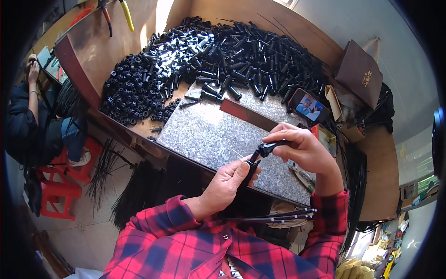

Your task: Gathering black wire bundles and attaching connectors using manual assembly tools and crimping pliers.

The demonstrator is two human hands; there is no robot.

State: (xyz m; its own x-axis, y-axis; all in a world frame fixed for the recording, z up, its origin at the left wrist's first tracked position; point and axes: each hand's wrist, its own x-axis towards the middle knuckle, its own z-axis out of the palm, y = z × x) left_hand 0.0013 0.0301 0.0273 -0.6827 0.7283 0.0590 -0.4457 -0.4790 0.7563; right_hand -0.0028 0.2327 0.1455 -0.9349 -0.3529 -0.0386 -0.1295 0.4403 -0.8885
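Our left fingers (241,168) wrap a black rod (251,171) at mid-frame, thumb along its side, and our right fingers (283,138) pinch a black cap (269,148) that meets the rod's upper end. Both hands are closed on these parts: the left hand (227,183) from below, the right hand (304,151) from the right, just above the speckled grey slab (209,135) on the surface (381,176). Across the upper centre of the frame lies a big heap of black parts (223,51), with a smaller cluster of round black pieces (132,95) at its left. A phone (308,107) with a lit screen leans right of the heap, and a brown bag (360,74) stands at upper right. Thin black rods (278,217) stick out near our lap. A seated person (32,116) is at the left edge beside red stools (62,186).
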